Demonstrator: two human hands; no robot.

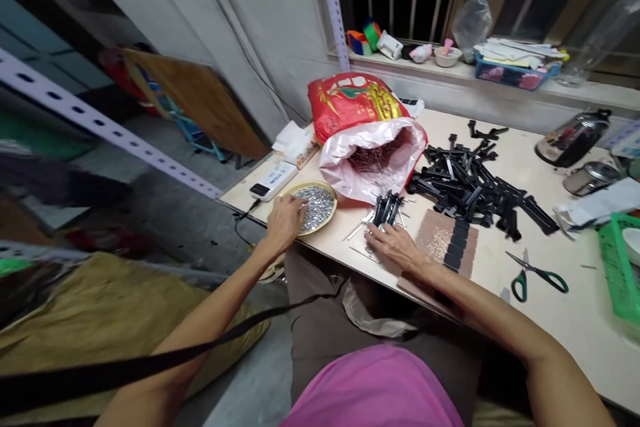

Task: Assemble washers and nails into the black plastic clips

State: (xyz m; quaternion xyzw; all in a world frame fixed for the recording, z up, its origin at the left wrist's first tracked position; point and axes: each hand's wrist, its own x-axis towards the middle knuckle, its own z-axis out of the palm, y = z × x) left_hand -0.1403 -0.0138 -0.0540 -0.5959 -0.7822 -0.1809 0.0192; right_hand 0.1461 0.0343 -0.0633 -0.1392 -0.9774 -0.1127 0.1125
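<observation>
My left hand reaches into a round yellow-rimmed dish filled with small shiny metal pieces; its fingers curl down into them, and what they grip is hidden. My right hand lies on the table with fingers stretched out, touching a small bundle of black strips and thin metal pins. A brown card carrying black pieces sits just right of that hand.
An open red-and-white plastic bag stands behind the bundle. A big pile of black plastic parts lies at centre right. Green-handled scissors, a green basket, a kettle and a white scale are around. The table edge runs near me.
</observation>
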